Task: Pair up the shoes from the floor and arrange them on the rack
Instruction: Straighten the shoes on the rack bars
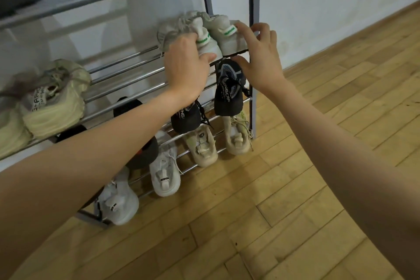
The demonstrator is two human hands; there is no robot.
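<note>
Far left of both hands, two pale yellow shoes (54, 100) sit paired on the rack (127, 68). The left hand (186, 68) closes over the heel of one grey shoe (179, 29); just right, the right hand (261, 57), fingers spread, steadies its twin (225, 32). Judged step: squaring this pair on its shelf. Below the hands: two black shoes (229, 88), two beige (202, 145), two white (164, 173). The visible floor (295, 188) holds none; next, release both gently.
</note>
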